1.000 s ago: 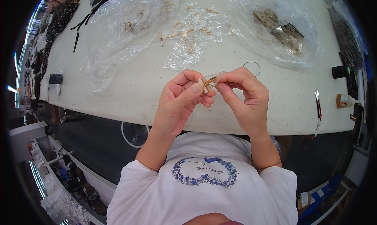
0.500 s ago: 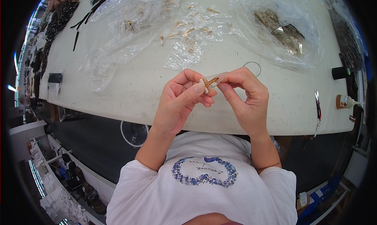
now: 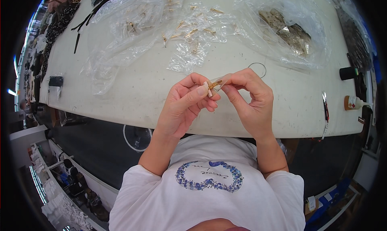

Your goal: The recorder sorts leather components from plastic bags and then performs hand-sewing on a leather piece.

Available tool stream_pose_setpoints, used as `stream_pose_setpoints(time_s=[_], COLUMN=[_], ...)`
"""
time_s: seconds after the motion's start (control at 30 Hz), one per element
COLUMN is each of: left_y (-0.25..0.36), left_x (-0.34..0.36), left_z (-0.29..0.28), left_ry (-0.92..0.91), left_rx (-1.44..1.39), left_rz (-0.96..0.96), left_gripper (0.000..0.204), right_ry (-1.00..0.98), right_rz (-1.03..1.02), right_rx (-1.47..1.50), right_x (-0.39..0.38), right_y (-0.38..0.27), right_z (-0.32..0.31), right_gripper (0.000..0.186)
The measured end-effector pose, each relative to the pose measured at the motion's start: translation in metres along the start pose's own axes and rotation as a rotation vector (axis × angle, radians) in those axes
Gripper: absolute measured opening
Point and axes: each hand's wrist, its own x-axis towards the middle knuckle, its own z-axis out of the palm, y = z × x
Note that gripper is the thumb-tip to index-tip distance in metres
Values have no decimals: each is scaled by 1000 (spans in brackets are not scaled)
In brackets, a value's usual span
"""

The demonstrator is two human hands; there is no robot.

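Over the near edge of the table, my left hand [image 3: 182,104] pinches a small gold clip [image 3: 215,85] with a pale, bar-like end between thumb and fingers. My right hand [image 3: 254,100], close beside it, has thumb and forefinger closed on a small clear plastic bag [image 3: 222,80] that reaches toward the gold clip. Whether the clip's tip lies inside the bag or just behind it, I cannot tell. Beyond my hands lie several similar gold pieces in small clear bags [image 3: 189,49].
A large clear bag [image 3: 107,55] with gold pieces lies far left, another [image 3: 318,55] with brownish contents far right. A thin ring [image 3: 265,71] is beyond my right hand. Scissors [image 3: 325,114], a dark spool [image 3: 348,73] and a small bottle [image 3: 353,103] sit at the right.
Both hands have shifted very slightly left. The gold clip has turned a little between my fingers, and both hands keep their pinch.
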Motion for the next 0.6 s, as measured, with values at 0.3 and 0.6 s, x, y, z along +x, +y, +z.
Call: stream_pose_setpoints(time_s=[0.3, 0.6], left_y=[-2, -3], left_x=[0, 1], left_z=[-1, 0], left_ry=[-4, 19], left_rx=[-11, 52], left_rz=[-8, -2], left_gripper=[14, 14], right_ry=[0, -14], right_rz=[-6, 23], right_rx=[-25, 17], right_x=[-1, -2], right_y=[-1, -1], right_z=[-1, -1], right_gripper=[19, 18])
